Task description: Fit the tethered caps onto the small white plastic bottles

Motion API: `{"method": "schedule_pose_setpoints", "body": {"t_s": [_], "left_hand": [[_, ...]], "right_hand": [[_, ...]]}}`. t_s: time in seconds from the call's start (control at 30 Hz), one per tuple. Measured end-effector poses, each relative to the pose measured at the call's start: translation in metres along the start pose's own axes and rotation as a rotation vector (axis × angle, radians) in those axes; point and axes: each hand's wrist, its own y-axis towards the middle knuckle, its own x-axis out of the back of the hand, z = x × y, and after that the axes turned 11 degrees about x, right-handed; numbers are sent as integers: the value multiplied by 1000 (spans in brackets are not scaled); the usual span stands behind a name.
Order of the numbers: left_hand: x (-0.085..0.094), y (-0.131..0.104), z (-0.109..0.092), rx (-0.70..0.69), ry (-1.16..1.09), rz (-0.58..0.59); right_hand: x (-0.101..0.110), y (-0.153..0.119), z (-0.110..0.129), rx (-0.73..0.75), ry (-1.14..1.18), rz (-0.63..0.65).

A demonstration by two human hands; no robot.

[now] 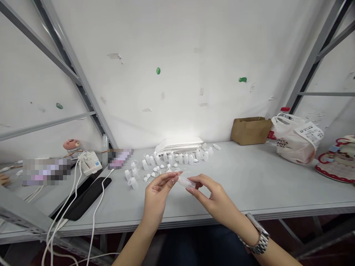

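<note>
A small translucent bottle is held over the grey table, tilted nearly sideways, between my two hands. My left hand pinches its narrow top end with thumb and fingers. At the bottle's other end, my right hand grips the base; a metal watch is on that wrist. Behind the hands stand several similar small bottles, with more to the left. Small white caps lie loose between them and my left hand. What sits on the held bottle's top is partly hidden by my fingers.
White flat sheets are stacked by the wall. An open cardboard box, a plastic bag and a red-trimmed item stand right. Left are a black phone, cables, a power strip and part of another person's hand.
</note>
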Motion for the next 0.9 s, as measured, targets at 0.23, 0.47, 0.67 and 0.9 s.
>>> {"method": "schedule_pose_setpoints", "body": {"t_s": [0.23, 0.47, 0.67, 0.9], "left_hand": [[0, -2, -5, 31, -39, 49], [3, 1, 0, 141, -189, 165], [-2, -3, -3, 167, -217, 171], [-4, -3, -1, 209, -266, 225]], "right_hand": [[-9, -5, 3, 149, -91, -60], [-15, -10, 4, 311, -228, -107], [-20, -12, 0, 421, -340, -199], [-20, -10, -1, 582, -576, -216]]}}
